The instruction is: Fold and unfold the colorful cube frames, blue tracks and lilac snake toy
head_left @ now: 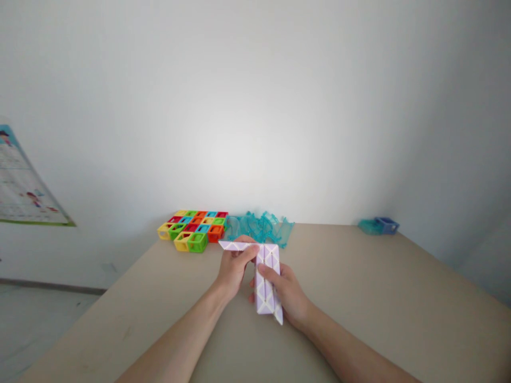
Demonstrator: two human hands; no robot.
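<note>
A purple and white snake puzzle [266, 298] is held above the table in both hands. Its body is folded into side-by-side strips, with one straight arm sticking out to the left at the top and a pointed end at the lower right. My left hand [235, 266] pinches that arm near the upper corner, thumb on top. My right hand [289, 292] grips the folded strips from the right, its thumb lying across the front and some fingertips showing past the left side. The puzzle's underside is hidden.
On the beige table [339, 276], colourful hollow cubes [195, 229] stand at the back left. Beside them lie translucent teal plastic pieces [259, 226]. A blue cube [387, 225] and a teal piece [369, 227] sit at the back right. Behind rises a white wall [255, 106].
</note>
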